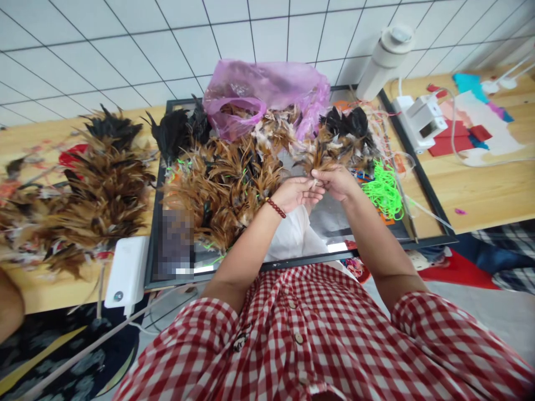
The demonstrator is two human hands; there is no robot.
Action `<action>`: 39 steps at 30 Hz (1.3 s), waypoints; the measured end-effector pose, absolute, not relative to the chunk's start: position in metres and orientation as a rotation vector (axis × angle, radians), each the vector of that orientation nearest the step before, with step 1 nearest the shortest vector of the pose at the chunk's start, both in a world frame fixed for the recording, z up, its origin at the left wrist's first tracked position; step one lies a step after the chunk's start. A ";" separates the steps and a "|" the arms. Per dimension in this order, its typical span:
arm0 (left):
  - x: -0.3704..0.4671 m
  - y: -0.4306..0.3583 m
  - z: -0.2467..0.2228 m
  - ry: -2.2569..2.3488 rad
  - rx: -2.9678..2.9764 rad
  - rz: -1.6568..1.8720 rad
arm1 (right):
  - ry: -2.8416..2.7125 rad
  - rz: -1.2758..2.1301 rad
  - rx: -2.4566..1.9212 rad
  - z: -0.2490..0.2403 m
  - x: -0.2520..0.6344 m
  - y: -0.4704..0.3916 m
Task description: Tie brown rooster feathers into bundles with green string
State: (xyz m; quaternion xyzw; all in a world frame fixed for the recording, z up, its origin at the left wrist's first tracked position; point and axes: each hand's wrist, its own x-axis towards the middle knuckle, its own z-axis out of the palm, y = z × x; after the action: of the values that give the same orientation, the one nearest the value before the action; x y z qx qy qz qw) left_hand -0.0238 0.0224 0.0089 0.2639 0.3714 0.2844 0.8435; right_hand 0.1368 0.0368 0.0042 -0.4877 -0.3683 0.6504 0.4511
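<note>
My left hand (pixel 297 192), with a dark red bead bracelet at the wrist, is pinched at the base of a small feather bunch (pixel 321 156). My right hand (pixel 339 181) meets it there, its fingers closed on the same bunch. The bunch is brown, with its tips pointing away from me. Left of my hands lies a big heap of brown feathers (pixel 225 184) on a black-framed tray (pixel 332 257). Black feathers (pixel 169 133) lie behind this heap. A bright green cord bundle (pixel 383 190) is right of my right hand.
A pink plastic bag (pixel 267 83) stands at the back beside a white bottle (pixel 382 64). More feathers (pixel 100 195) cover the table at left, near a white box (pixel 126 273). Right of the tray are a power strip (pixel 418 122) and red cloth pieces (pixel 453 136). Another person's arm (pixel 9 305) shows at far left.
</note>
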 end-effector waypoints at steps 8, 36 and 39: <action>-0.023 0.022 0.008 0.893 0.675 0.546 | -1.056 1.571 -1.275 0.000 0.136 0.037; -0.015 0.029 0.008 1.096 0.503 1.135 | -1.901 0.713 -1.628 0.002 0.162 0.034; -0.015 0.027 0.008 1.070 0.484 1.106 | -1.371 1.191 -1.401 0.007 0.159 0.034</action>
State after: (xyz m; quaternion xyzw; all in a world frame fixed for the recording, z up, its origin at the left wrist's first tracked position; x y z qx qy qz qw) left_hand -0.0145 0.0270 0.0078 0.2168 0.4787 0.4948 0.6922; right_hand 0.1595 0.0343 0.0070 -0.5568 -0.5448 0.4732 0.4114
